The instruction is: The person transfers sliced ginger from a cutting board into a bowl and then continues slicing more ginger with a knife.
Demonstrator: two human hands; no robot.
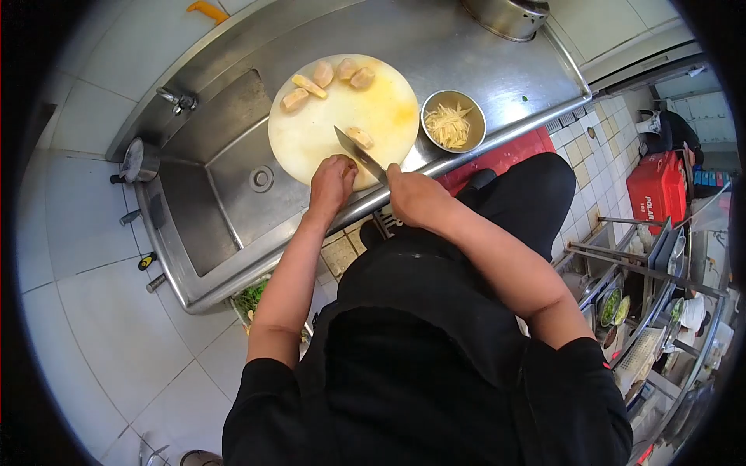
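My right hand [408, 194] grips a kitchen knife [362, 157] by its handle, the blade slanting to the upper left over a round white cutting board [311, 140]. My left hand [334, 185] is at the board's near edge with its fingers curled on a brownish-yellow piece of ginger, mostly hidden, close beside the blade. Just past the blade lies a pale peeled ginger piece [360, 137]. Several more ginger pieces [323, 74] are grouped along the board's far side. A metal bowl [479, 116] to the right of the board holds thin ginger strips [448, 126].
The board partly covers a steel sink [208, 217] with a faucet [177, 99] at its far left. A metal pot [507, 17] stands on the counter's far right. A red cooler box [657, 186] and loaded shelving [645, 272] are to my right.
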